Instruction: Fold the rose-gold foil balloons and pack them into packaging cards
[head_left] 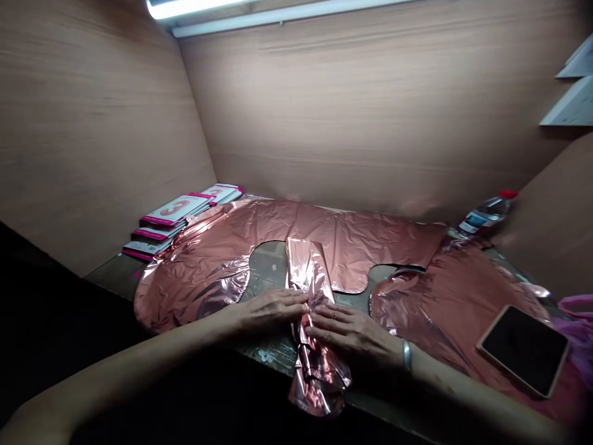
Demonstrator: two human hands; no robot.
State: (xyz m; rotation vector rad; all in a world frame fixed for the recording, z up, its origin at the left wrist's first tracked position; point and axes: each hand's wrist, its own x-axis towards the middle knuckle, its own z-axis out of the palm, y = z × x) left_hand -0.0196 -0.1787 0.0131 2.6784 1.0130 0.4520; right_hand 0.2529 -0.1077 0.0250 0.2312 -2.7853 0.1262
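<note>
Left hand [271,311], right hand [352,334] flat on folded foil strip [308,278] between.

Two bare arms, one bracelet

Both forearms are uncovered with no sleeves showing, entering from seven and five o'clock. The left hand [271,309] wears nothing; the right hand [354,334] has a thin silver bangle [407,355] around its wrist. Fingernails are short and unpainted.
</note>
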